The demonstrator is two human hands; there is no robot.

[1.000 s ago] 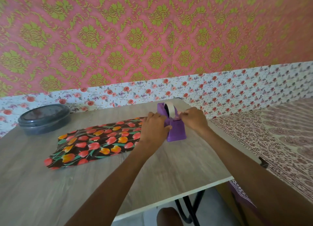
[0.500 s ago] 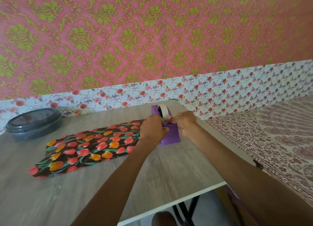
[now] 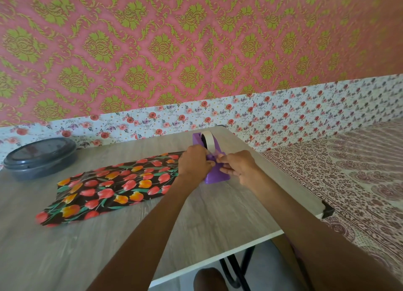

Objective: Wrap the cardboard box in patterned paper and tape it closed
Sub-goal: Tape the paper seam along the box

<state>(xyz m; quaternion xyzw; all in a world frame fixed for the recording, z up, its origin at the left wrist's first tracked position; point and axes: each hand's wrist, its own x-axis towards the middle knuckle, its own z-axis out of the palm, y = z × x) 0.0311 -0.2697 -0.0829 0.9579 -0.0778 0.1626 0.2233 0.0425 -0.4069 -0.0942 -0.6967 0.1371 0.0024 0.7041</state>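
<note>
Centre frame: left hand (image 3: 194, 163) grips the tape dispenser (image 3: 217, 175), right hand (image 3: 238, 168) pinches the tape (image 3: 209, 141); best pulled straight, then torn downward.

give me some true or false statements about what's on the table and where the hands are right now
1. The left hand and right hand are both at the purple tape dispenser. True.
2. The tulip-patterned paper lies to the right of the dispenser. False: it lies to its left, flat on the table.
3. A dark lidded container sits at the table's far left. True.
4. The tape roll lies loose on the table. False: it stands mounted in the dispenser.
</note>
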